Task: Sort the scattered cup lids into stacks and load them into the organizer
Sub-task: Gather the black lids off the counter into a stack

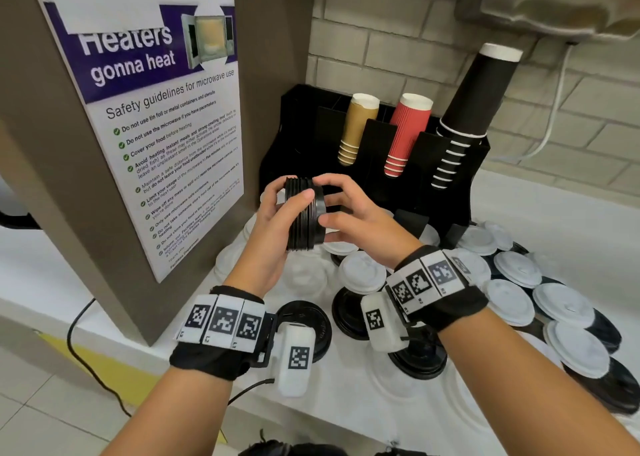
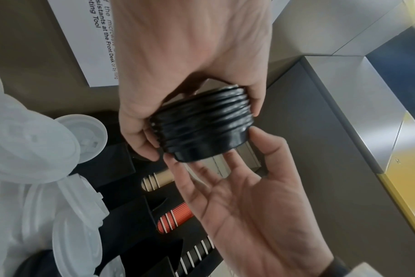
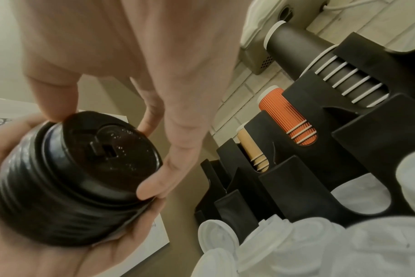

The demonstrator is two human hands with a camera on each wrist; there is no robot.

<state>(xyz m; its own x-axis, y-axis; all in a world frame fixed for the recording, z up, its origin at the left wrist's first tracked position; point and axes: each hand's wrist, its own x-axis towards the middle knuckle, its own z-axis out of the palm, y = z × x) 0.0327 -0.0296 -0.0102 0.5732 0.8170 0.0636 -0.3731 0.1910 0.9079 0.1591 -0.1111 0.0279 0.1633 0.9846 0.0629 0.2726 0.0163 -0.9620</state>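
Observation:
A stack of several black lids (image 1: pixel 304 213) is held on its side above the counter, just in front of the black organizer (image 1: pixel 298 137). My left hand (image 1: pixel 289 191) wraps round the stack (image 2: pixel 201 123), thumb on the near side and fingers over the top. My right hand (image 1: pixel 325 199) pinches the rim of the end lid (image 3: pixel 111 150) between thumb and fingertips (image 3: pixel 149 189). Loose white lids (image 1: pixel 512 268) and black lids (image 1: pixel 304 320) lie scattered on the white counter (image 1: pixel 554 206) below and to the right of both hands.
The organizer's rear slots hold tan cups (image 1: pixel 356 130), red cups (image 1: pixel 408 133) and tall black cups (image 1: pixel 467 109). A brown panel with a microwave poster (image 1: pixel 156 126) stands close on the left. A brick wall (image 1: pixel 381 40) is behind.

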